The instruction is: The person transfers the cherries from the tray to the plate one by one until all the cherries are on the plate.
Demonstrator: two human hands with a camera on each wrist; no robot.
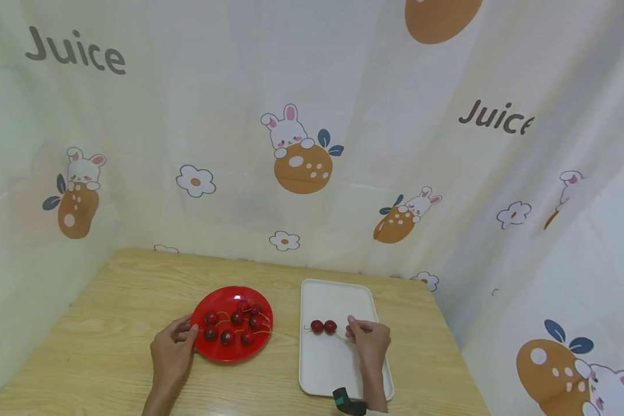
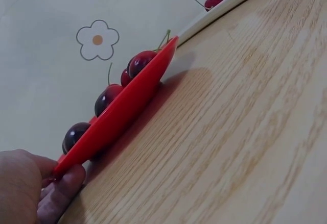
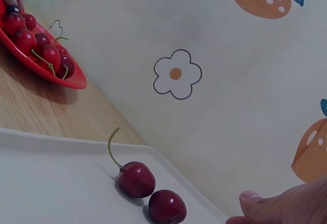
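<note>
My left hand grips the left rim of a round red plate, thumb on top and fingers below, as the left wrist view shows. Several dark red cherries with green stems lie on the plate. Over the right side of a white rectangular tray, my right hand pinches a cherry, mostly hidden by the fingers. Two more cherries sit side by side on the tray, the left one with a curved stem and the other close to it.
Both the plate and the tray stand on a light wood-grain table, the tray to the right of the plate. A pale curtain printed with rabbits, fruit and flowers hangs behind and at the sides. A dark strap piece sits by the right wrist.
</note>
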